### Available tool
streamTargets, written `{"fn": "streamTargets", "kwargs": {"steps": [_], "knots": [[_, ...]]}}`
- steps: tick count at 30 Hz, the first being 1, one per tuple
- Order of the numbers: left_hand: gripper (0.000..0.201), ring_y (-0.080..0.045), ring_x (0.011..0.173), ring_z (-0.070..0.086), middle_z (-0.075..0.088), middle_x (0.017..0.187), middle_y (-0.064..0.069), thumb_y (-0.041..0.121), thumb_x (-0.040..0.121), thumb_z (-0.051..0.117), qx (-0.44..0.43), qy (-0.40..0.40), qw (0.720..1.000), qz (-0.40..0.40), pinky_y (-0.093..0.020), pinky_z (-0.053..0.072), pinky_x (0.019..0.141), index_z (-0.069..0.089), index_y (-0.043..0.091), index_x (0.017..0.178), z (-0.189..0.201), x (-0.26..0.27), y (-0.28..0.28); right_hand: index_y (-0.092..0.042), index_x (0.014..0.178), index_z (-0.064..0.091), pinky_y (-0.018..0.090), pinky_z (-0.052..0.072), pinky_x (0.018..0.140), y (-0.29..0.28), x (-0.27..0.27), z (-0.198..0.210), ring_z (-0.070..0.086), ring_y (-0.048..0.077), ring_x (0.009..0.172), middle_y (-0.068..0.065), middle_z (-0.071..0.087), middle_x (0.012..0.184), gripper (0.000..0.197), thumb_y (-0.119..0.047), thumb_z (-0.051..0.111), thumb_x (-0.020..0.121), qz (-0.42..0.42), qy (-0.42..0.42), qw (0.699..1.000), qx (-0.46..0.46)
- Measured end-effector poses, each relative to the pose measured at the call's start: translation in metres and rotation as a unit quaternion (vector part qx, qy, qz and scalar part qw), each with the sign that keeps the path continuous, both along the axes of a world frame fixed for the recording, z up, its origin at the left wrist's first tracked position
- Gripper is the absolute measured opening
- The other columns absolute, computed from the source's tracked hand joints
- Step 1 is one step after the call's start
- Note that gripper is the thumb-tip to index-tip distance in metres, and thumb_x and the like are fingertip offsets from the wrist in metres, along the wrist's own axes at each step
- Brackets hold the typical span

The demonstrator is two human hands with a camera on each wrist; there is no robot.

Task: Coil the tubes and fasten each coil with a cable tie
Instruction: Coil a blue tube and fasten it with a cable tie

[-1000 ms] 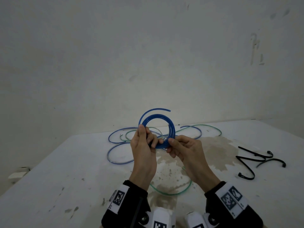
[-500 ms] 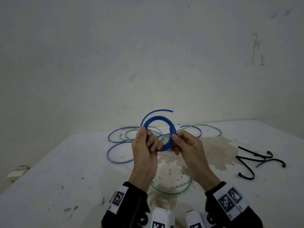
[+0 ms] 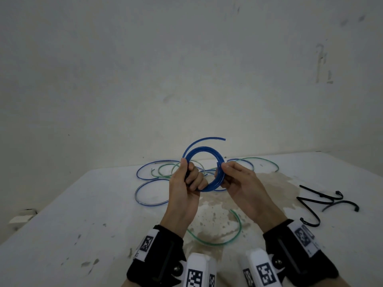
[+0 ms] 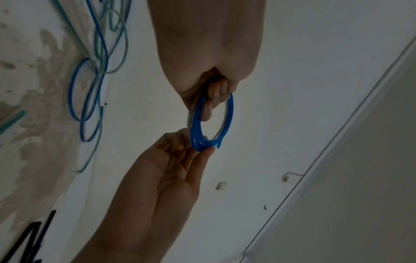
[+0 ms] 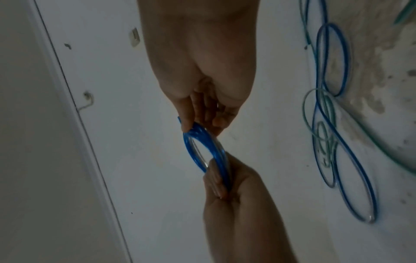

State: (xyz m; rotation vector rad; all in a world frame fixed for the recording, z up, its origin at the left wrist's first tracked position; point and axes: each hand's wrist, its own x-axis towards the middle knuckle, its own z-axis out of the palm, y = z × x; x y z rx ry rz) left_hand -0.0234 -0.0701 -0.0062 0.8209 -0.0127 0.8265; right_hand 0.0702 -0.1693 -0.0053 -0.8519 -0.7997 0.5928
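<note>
Above the stained table point(image 3: 83, 214), both hands still grip the blue coil point(image 3: 204, 156), right hand point(image 3: 242, 189) now higher.

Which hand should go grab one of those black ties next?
Probably the right hand: the black cable ties lie on its side of the table, and the left hand wraps the blue coil more fully.
</note>
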Motion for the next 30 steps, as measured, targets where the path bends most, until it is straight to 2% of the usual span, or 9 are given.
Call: {"fn": "streamTargets", "kwargs": {"steps": [6, 10, 14, 16, 19, 22, 24, 27, 30], "knots": [[0.041, -0.007, 0.037, 0.019, 0.021, 0.046, 0.006, 0.034, 0.099, 0.034, 0.039, 0.052, 0.998, -0.005, -0.019, 0.025, 0.037, 0.039, 0.013, 0.064, 0.007, 0.002, 0.001, -0.001, 0.077, 0.063, 0.025, 0.046, 0.059, -0.003, 0.004, 0.003, 0.053, 0.021, 0.066, 0.007, 0.063, 0.068, 0.024, -0.011, 0.049, 0.093, -0.11, -0.17, 0.978, -0.045], [0.044, -0.006, 0.036, 0.021, 0.024, 0.046, 0.006, 0.036, 0.101, 0.026, 0.029, 0.061, 0.998, -0.02, -0.019, 0.025, 0.037, 0.04, 0.013, 0.066, 0.011, 0.003, 0.002, -0.004, 0.083, 0.062, 0.023, 0.048, 0.065, -0.005, 0.011, 0.005, 0.057, 0.016, 0.068, 0.006, 0.063, 0.073, 0.016, -0.02, 0.062, 0.087, -0.177, -0.208, 0.956, -0.11], [0.041, -0.006, 0.036, 0.02, 0.025, 0.046, 0.006, 0.033, 0.101, 0.03, 0.069, 0.094, 0.993, 0.005, -0.019, 0.024, 0.037, 0.041, 0.012, 0.067, 0.013, 0.007, 0.0, -0.011, 0.116, 0.046, 0.018, 0.032, 0.086, -0.005, 0.019, 0.004, 0.04, 0.015, 0.1, 0.004, 0.047, 0.11, 0.051, -0.037, 0.068, 0.078, -0.464, -0.48, 0.738, -0.101], [0.041, -0.007, 0.036, 0.02, 0.025, 0.046, 0.006, 0.032, 0.101, 0.031, 0.092, 0.104, 0.99, 0.009, -0.019, 0.024, 0.037, 0.041, 0.011, 0.066, 0.015, 0.007, 0.001, -0.012, 0.119, 0.041, 0.025, 0.031, 0.087, -0.008, 0.024, 0.004, 0.037, 0.018, 0.104, 0.008, 0.045, 0.114, 0.062, -0.051, 0.061, 0.075, -0.502, -0.517, 0.686, -0.099], [0.043, -0.007, 0.037, 0.019, 0.023, 0.047, 0.006, 0.033, 0.1, 0.032, 0.138, 0.128, 0.982, 0.019, -0.02, 0.024, 0.038, 0.042, 0.01, 0.065, 0.017, 0.007, 0.001, -0.015, 0.1, 0.036, 0.021, 0.026, 0.077, -0.015, 0.028, 0.005, 0.034, 0.016, 0.089, 0.005, 0.041, 0.097, 0.061, -0.057, 0.065, 0.066, -0.542, -0.482, 0.685, -0.074], [0.043, -0.008, 0.039, 0.017, 0.021, 0.048, 0.006, 0.033, 0.1, 0.034, 0.168, 0.155, 0.973, 0.017, -0.02, 0.021, 0.038, 0.041, 0.011, 0.063, 0.017, 0.01, -0.006, -0.01, 0.121, 0.039, 0.027, 0.035, 0.085, -0.014, 0.025, 0.002, 0.042, 0.019, 0.1, 0.009, 0.049, 0.111, 0.054, -0.047, 0.052, 0.084, -0.496, -0.545, 0.669, -0.098], [0.044, -0.008, 0.038, 0.017, 0.022, 0.048, 0.006, 0.033, 0.1, 0.032, 0.168, 0.152, 0.974, 0.008, -0.02, 0.021, 0.038, 0.041, 0.011, 0.063, 0.018, 0.014, -0.01, -0.005, 0.132, 0.039, 0.03, 0.042, 0.082, -0.01, 0.019, -0.001, 0.053, 0.023, 0.097, 0.011, 0.055, 0.112, 0.053, -0.04, 0.034, 0.093, -0.437, -0.564, 0.687, -0.138], [0.044, -0.007, 0.038, 0.018, 0.022, 0.048, 0.006, 0.034, 0.1, 0.032, 0.155, 0.135, 0.979, 0.0, -0.02, 0.021, 0.038, 0.042, 0.011, 0.063, 0.017, 0.019, -0.016, -0.002, 0.114, 0.054, 0.028, 0.047, 0.066, -0.01, 0.014, -0.006, 0.058, 0.022, 0.073, 0.008, 0.059, 0.088, 0.044, -0.033, 0.029, 0.097, -0.403, -0.515, 0.746, -0.125], [0.043, -0.007, 0.038, 0.018, 0.023, 0.048, 0.006, 0.033, 0.1, 0.031, 0.132, 0.111, 0.985, -0.012, -0.021, 0.019, 0.04, 0.041, 0.011, 0.065, 0.013, 0.023, -0.023, -0.012, 0.097, 0.061, 0.015, 0.044, 0.063, -0.02, 0.012, -0.002, 0.055, 0.012, 0.064, 0.003, 0.056, 0.071, 0.018, -0.016, 0.044, 0.097, -0.332, -0.344, 0.875, -0.073]]}}
